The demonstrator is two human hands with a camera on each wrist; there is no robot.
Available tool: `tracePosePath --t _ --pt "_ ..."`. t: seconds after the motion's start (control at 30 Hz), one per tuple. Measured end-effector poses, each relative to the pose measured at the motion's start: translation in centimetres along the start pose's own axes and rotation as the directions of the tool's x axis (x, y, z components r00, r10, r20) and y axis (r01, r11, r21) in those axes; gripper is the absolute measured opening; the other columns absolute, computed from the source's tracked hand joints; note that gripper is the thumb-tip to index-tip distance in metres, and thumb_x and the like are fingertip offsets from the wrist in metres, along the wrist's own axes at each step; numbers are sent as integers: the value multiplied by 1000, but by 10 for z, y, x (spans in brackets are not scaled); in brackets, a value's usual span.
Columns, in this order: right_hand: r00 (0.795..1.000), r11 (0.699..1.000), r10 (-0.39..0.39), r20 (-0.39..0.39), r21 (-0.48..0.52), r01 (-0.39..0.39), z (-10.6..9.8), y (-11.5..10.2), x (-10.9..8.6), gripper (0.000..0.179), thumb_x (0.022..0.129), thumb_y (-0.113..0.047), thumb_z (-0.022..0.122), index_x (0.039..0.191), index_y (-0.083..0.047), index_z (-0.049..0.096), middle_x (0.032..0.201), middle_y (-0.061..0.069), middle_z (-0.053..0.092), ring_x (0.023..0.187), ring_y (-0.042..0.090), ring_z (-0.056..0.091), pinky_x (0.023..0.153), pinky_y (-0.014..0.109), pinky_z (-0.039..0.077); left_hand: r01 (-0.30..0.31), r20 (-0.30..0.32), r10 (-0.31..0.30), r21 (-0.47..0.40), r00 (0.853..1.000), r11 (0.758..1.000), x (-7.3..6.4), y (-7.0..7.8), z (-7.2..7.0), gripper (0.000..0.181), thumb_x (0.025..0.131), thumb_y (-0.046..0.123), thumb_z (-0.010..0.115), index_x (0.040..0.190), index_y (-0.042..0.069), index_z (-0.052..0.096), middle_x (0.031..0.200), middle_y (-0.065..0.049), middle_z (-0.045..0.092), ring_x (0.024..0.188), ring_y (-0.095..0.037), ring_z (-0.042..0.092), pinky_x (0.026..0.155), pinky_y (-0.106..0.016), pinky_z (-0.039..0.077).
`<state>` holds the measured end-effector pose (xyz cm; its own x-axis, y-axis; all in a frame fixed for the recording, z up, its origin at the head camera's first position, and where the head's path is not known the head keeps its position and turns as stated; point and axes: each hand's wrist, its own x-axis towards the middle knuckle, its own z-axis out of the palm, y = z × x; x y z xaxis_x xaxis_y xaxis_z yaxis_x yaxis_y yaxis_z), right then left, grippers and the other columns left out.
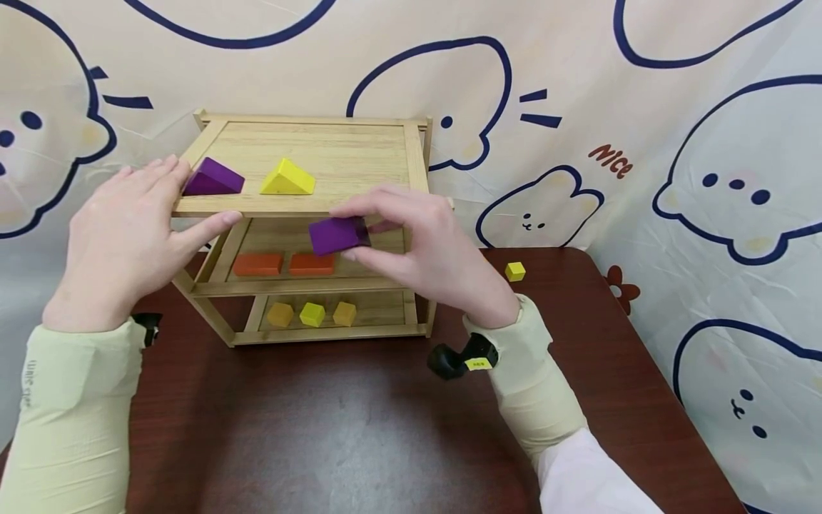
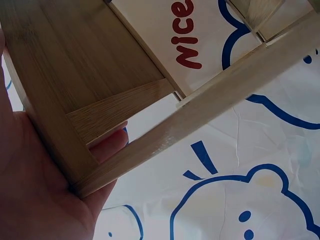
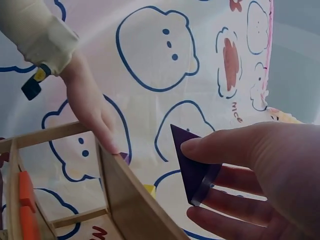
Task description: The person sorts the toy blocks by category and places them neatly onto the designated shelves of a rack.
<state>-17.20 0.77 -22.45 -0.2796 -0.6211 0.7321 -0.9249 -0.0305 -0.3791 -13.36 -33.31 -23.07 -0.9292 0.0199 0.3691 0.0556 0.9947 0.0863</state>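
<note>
My right hand (image 1: 417,239) pinches a purple triangular block (image 1: 335,235) between thumb and fingers, in front of the top board's edge. In the right wrist view the block (image 3: 192,160) shows its pointed triangular face. My left hand (image 1: 128,221) rests on the front left corner of the wooden shelf rack (image 1: 340,153), fingers lying along the side and thumb along the front edge. From the left wrist, the palm (image 2: 40,185) meets that corner from outside. Beside the left fingers, a purple triangular block (image 1: 215,177) sits on the top board, with a yellow triangular block (image 1: 287,178) to its right.
Two orange rectangular blocks (image 1: 258,264) lie on the middle shelf. Several yellowish cubes (image 1: 312,315) stand on the bottom shelf. One yellow cube (image 1: 515,271) sits on the dark table (image 1: 308,428), right of the rack. A patterned cloth (image 1: 289,78) hangs behind.
</note>
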Motion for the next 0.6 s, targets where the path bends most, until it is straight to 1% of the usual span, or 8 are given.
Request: tracePosePath --t 0.07,0.17,0.3,0.43,0.6 --pt "1000 1000 -7 -16 -11 7 -2 0 5 36 87 -6 82 120 1 71 115 9 72 105 10 65 87 29 58 -1 0 1 -2 1000 1000 0 -1 0 98 95 68 54 157 -3 29 157 -32 30 144 -51 28 124 -47 8" --pt "999 999 8 -37 -32 -10 -5 1 10 35 87 -6 82 120 1 71 115 9 72 104 9 66 84 28 59 -5 -1 5 -5 1000 1000 0 -1 -1 98 95 68 54 157 -3 29 157 -31 30 144 -51 28 124 -47 9" --pt "997 996 61 -52 -58 -64 -9 3 16 34 89 -7 81 121 0 71 117 7 72 103 7 66 81 25 59 -11 -4 11 -9 1000 1000 0 -1 -1 98 95 68 54 157 -2 29 157 -31 30 144 -50 28 124 -46 9" --pt "994 992 85 -70 -87 -91 -10 5 22 34 89 -8 80 122 -1 72 117 6 71 103 7 66 81 23 58 -8 -6 8 -8 1000 1000 0 -1 0 98 94 69 54 158 -2 29 156 -32 30 144 -50 28 124 -46 8" --pt "983 980 164 -82 -101 -172 -11 7 29 35 89 -9 81 122 -3 72 119 5 70 104 8 65 84 23 58 -7 -10 7 -9 1000 1000 -1 -1 0 99 94 69 55 158 -2 29 156 -32 31 144 -50 29 124 -46 8"
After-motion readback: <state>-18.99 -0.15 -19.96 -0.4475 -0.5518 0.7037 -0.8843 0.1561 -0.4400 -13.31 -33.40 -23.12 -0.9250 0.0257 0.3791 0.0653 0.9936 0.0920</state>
